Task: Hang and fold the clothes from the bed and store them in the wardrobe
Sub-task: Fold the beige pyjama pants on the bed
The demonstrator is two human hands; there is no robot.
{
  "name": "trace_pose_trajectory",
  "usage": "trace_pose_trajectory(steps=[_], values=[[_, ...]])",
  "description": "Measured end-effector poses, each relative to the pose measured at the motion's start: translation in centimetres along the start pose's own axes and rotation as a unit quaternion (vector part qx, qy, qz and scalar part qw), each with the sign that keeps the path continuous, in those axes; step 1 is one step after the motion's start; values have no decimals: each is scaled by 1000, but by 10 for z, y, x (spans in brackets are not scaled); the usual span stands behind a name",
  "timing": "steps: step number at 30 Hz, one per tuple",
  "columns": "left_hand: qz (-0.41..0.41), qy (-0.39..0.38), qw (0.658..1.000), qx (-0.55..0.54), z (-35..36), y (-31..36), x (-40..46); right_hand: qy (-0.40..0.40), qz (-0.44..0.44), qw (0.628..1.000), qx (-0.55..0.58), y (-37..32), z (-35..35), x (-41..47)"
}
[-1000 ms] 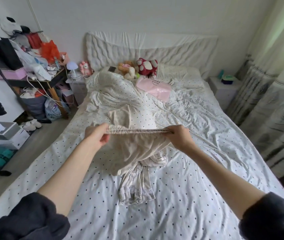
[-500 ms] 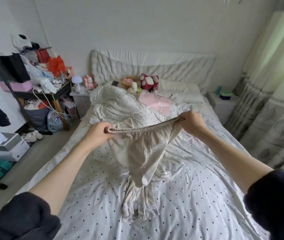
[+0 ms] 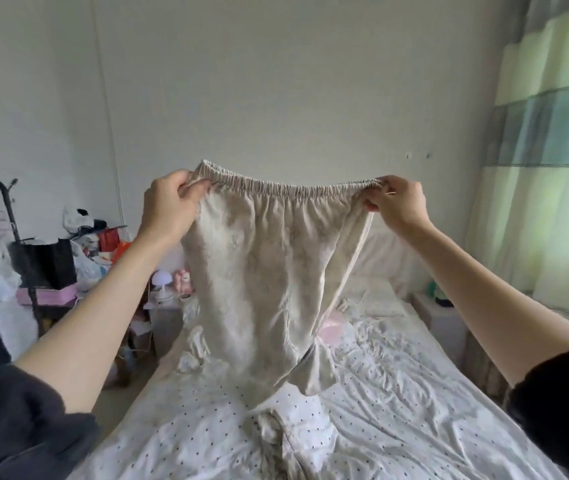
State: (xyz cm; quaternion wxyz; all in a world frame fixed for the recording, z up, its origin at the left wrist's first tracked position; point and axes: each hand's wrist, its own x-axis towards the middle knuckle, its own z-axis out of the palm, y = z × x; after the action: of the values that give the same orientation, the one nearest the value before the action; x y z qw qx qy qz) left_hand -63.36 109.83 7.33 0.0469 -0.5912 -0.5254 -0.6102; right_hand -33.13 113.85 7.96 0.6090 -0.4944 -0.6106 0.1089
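Observation:
A pair of beige trousers with an elastic waistband hangs in front of me, held up above the bed. My left hand pinches the left end of the waistband. My right hand pinches the right end, so the band is stretched between them. The legs hang down and their ends rest bunched on the dotted sheet. The wardrobe is not in view.
A cluttered rack with a black bag and a pink box stands at the left. A small lamp and a pink toy sit beside the bed. A white nightstand and curtains are at the right.
Both hands have raised the trousers from just over the sheet to chest height, and the view has tilted up toward the wall. The legs now hang nearly full length.

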Motion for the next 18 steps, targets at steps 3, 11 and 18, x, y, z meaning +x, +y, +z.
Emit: trace_pose_trajectory(steps=[3, 11, 18], values=[[31, 16, 999, -20, -6, 19, 12, 26, -35, 999, 28, -17, -18, 8], [-7, -31, 999, -27, 14, 11, 4, 38, -58, 997, -21, -8, -29, 7], [-70, -133, 988, -27, 54, -33, -11, -29, 26, 998, -39, 41, -12, 12]])
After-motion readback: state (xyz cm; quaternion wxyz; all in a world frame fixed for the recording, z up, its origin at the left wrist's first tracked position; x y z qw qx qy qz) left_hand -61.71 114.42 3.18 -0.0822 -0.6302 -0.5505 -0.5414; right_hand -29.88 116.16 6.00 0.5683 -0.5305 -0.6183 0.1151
